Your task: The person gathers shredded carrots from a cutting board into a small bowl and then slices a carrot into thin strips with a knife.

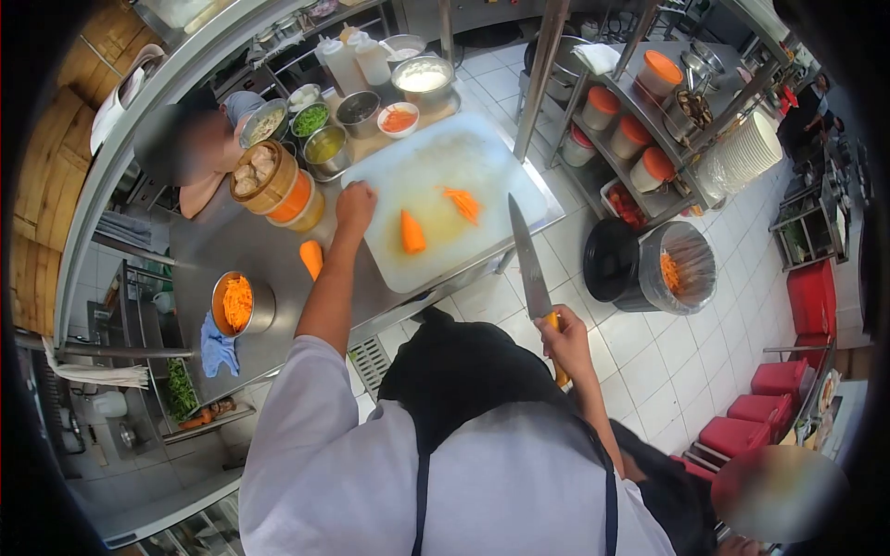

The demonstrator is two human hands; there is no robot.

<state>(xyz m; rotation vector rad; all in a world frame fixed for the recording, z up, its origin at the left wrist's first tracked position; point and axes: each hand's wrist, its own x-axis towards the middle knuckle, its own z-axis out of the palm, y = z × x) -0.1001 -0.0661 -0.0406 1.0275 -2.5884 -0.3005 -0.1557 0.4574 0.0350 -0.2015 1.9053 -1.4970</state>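
My right hand (566,339) is closed round the yellow handle of a large kitchen knife (529,264), held off the board's right side with the blade pointing up and away. My left hand (355,206) is a closed fist at the left edge of the white cutting board (403,273), and nothing shows in it. On the board lie a cut piece of carrot (412,232) and a small pile of carrot strips (461,205). Another carrot (311,259) is on the steel table, beside my left forearm.
A steel pot of shredded carrot (238,304) and a blue cloth (219,347) sit at left. Bamboo steamers (295,197) and several bowls line the back. A lined bin (680,269) stands right, near a shelf of orange-lidded tubs (630,137). Other people are at left and lower right.
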